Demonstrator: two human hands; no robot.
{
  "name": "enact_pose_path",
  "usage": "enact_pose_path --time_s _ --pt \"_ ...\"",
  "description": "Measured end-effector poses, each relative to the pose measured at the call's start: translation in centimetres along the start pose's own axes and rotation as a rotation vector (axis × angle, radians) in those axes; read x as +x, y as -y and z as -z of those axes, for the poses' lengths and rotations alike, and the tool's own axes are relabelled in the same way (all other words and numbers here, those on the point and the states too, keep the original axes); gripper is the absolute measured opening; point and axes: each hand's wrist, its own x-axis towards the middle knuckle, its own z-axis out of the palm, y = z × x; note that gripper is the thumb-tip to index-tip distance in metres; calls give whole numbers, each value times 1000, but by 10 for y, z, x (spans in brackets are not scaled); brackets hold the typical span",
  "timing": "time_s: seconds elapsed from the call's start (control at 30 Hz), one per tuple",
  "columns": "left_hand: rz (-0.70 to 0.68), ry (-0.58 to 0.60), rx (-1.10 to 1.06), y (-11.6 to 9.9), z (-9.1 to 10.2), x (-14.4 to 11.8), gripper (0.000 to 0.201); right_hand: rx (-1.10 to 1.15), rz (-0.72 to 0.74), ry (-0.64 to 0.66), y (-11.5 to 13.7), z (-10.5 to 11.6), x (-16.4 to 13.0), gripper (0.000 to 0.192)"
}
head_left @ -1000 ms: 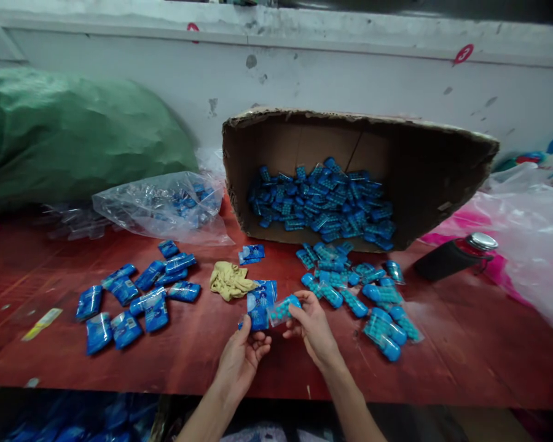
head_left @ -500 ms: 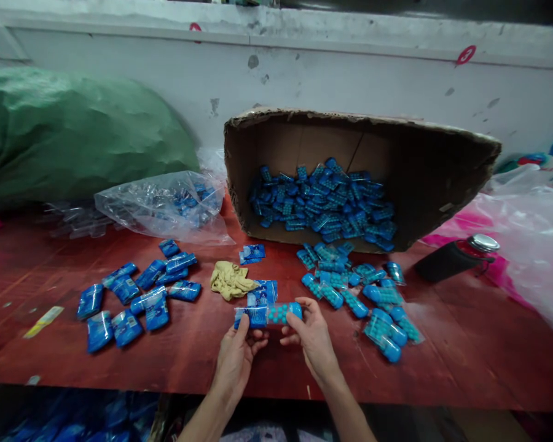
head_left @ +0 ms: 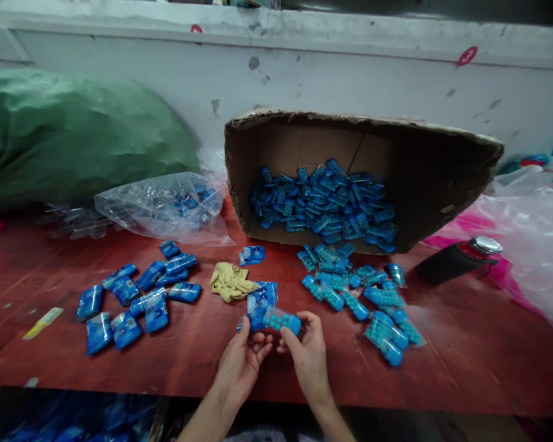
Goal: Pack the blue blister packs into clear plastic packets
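Both hands meet low at 6 o'clock over the red table point(head_left: 442, 368). Left hand point(head_left: 242, 362) pinches a blue packet point(head_left: 257, 319). Right hand point(head_left: 306, 356) grips a clear tube of blue beads point(head_left: 282, 320), end to end against the packet, probably to line them up. Tipped cardboard box point(head_left: 424, 172) at 12 spills more.

Blue packets point(head_left: 129, 301) at nine o'clock on the red-brown table point(head_left: 465, 362); brown box point(head_left: 424, 166) at twelve — teal-dotted capsules point(head_left: 325, 205) inside; yellow cloth point(head_left: 230, 281); green sack point(head_left: 74, 135).
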Motion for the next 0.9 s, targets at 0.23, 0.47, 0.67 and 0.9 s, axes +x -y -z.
enact_pose_path --time_s 0.23,0.47,0.67,0.9 --pt "-76 18 26 -2 2 5 15 -114 57 1 -8 4 -3 27" --pt "-117 74 63 -6 6 8 15 -108 106 43 -5 6 -4 25" --pt "-262 112 90 -6 9 11 22 65 -88 100 -4 4 1 31" --pt "-185 95 130 -3 0 4 24 -253 123 86 -9 2 0 18"
